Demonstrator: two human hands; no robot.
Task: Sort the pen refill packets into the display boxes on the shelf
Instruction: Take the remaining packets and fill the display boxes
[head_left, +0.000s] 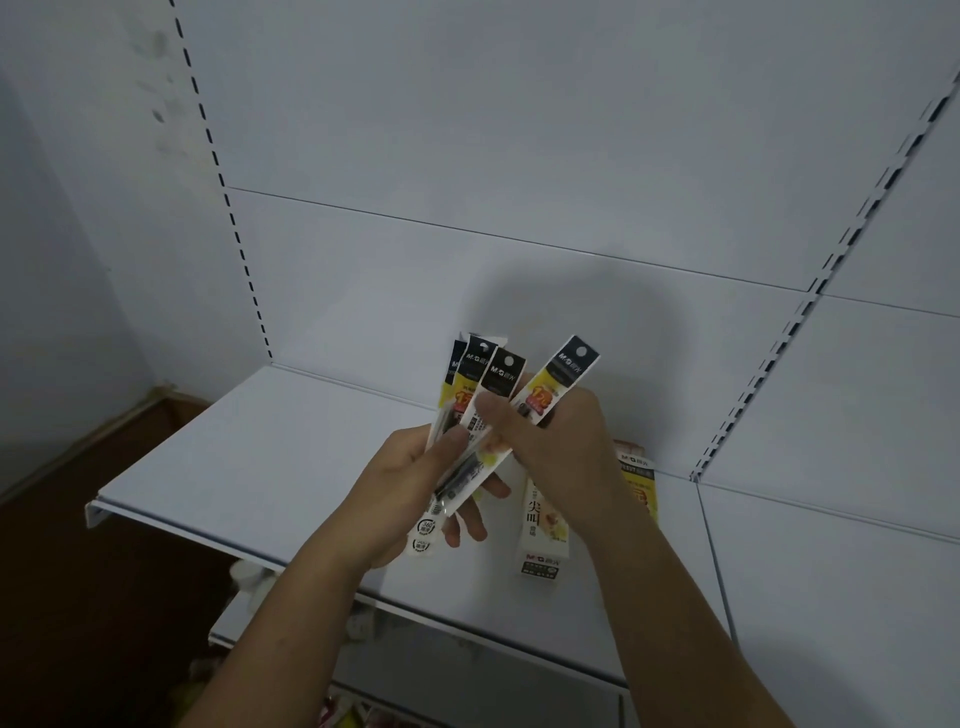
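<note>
Head view is showing you gripping a fan of pen refill packets (475, 415) in your left hand (410, 483) above the shelf (260, 457), while your right hand (561, 447) is pinching one packet (560, 387) apart from the fan, probably to check its label before choosing a display box (540, 525) below.

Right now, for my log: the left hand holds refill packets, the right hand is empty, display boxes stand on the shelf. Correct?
No: in the head view the right hand grips one pen refill packet. The rest is right.
</note>
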